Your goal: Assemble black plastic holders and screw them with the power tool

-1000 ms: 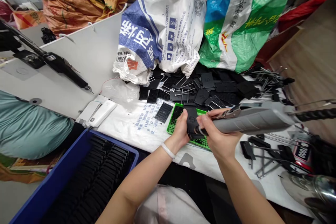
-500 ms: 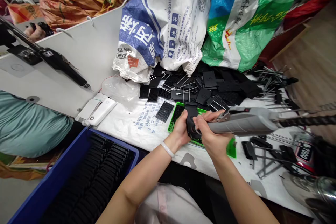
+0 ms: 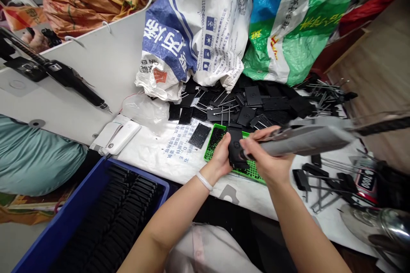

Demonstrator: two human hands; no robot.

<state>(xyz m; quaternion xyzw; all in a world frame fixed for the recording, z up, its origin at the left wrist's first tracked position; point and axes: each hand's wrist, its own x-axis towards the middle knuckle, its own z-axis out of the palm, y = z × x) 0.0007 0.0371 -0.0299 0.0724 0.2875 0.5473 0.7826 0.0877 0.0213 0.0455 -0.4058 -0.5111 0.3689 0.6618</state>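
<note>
Our left hand (image 3: 221, 156) and right hand (image 3: 266, 158) meet close together, fingers (image 3: 256, 135) curled and gripping; our forearms (image 3: 173, 217) angle in from the near edge; a white bangle (image 3: 204, 181) rings our left wrist.

Plastic crate (image 3: 73, 209) front left, parts heap (image 3: 250, 108) ahead, sacks (image 3: 195, 38) behind

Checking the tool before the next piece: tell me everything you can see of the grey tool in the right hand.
The grey tool is a long, tapered powered handpiece, its housing matte and plastic-looking, with a black ribbed tail running off the right edge. It lies nearly level, rising slightly away from the hand. The right hand wraps its narrow end, which points at a black plate held by the left hand. Whether the tip touches the plate is hidden.
</note>
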